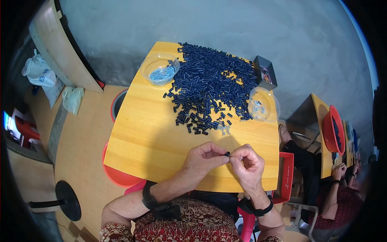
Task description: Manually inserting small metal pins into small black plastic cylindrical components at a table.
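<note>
Over the near part of the yellow table [139, 137], my two hands meet fingertip to fingertip. My left hand [201, 160] pinches a small black cylindrical piece [227, 153] between thumb and forefinger. Closed in a pinch against that piece is my right hand [248, 165]; whatever it holds is too small to make out. Beyond my hands spreads a large heap of similar short black pieces [213, 76]. A few tiny silvery parts [224, 129] lie at the heap's near edge.
Clear round tubs with small silvery parts stand left [160, 68] and right [263, 104] of the heap. A black box [266, 71] sits at the back right. Red bins flank the table, including a right-hand crate [286, 177]. At far right another person [334, 197] works beside a red basin [333, 130].
</note>
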The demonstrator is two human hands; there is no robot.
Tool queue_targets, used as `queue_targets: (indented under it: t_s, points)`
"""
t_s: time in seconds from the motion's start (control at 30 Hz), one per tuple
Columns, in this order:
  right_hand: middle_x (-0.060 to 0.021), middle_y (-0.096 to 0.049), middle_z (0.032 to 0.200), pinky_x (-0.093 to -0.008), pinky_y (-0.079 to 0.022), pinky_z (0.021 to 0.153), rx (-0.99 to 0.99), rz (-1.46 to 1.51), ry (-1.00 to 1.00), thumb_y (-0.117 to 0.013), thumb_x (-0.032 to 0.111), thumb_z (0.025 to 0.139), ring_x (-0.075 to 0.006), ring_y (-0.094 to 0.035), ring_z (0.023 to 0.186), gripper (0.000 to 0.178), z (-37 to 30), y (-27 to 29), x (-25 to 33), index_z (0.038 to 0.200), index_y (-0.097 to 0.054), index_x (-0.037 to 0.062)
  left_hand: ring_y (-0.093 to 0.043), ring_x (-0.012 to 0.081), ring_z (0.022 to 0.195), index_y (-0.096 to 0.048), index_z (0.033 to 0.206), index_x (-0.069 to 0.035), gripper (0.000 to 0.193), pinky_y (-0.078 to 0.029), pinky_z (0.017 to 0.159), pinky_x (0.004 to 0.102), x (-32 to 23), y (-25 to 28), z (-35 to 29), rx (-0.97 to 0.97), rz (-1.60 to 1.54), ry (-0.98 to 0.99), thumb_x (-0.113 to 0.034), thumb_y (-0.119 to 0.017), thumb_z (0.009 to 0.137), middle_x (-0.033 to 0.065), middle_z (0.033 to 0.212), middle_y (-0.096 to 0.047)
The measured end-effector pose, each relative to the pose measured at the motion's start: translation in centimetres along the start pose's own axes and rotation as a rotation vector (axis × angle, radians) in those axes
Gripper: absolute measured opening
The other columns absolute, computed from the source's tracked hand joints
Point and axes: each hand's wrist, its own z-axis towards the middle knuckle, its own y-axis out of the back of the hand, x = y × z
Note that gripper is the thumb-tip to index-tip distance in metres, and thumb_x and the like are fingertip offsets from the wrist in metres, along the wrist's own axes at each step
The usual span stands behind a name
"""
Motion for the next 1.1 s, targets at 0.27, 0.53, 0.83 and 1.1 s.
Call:
queue_targets:
  t_s: [0.27,0.53,0.83,1.1]
  points:
    - [-0.0027,-0.061,0.082,-0.0223,-0.043,0.067,0.064,0.062,0.009,-0.065,-0.012,0.076,-0.0095,-0.054,0.073,0.014,-0.6,0.7,0.1,0.081,-0.061,0.0012,-0.061,0.0087,0.087,-0.066,0.096,-0.003,0.013,-0.049,0.082,0.0234,0.3,0.1,-0.3,0.054,0.065,-0.057,-0.002,-0.070,0.084,0.0034,0.092,-0.067]
    - [-0.0012,-0.060,0.080,-0.0204,-0.042,0.065,-0.020,0.211,-0.094,-0.063,-0.011,0.080,-0.0065,-0.053,0.073,0.012,-0.8,1.5,0.2,0.083,-0.062,0.0003,-0.063,0.0102,0.094,-0.066,0.102,0.000,0.015,-0.050,0.086,0.0237,0.3,0.0,-0.4,0.089,0.145,-0.051,-0.004,-0.067,0.088,0.0065,0.098,-0.069]
    - [-0.0006,-0.060,0.081,-0.0202,-0.042,0.065,-0.034,0.240,-0.121,-0.064,-0.008,0.081,-0.0054,-0.053,0.072,0.009,-0.9,1.0,0.4,0.084,-0.063,0.0003,-0.063,0.0110,0.097,-0.065,0.107,0.003,0.020,-0.050,0.089,0.0235,0.1,-0.3,-0.8,0.112,0.224,-0.050,-0.006,-0.065,0.089,0.0073,0.101,-0.068]
    - [-0.0023,-0.062,0.078,-0.0231,-0.045,0.065,0.012,0.003,-0.013,-0.065,-0.009,0.077,-0.0099,-0.056,0.070,0.012,-0.4,1.2,1.0,0.081,-0.062,0.0016,-0.064,0.0104,0.095,-0.066,0.105,0.002,0.019,-0.050,0.087,0.0238,0.1,-0.2,-1.0,0.085,0.268,-0.039,-0.008,-0.067,0.089,0.0068,0.099,-0.069]
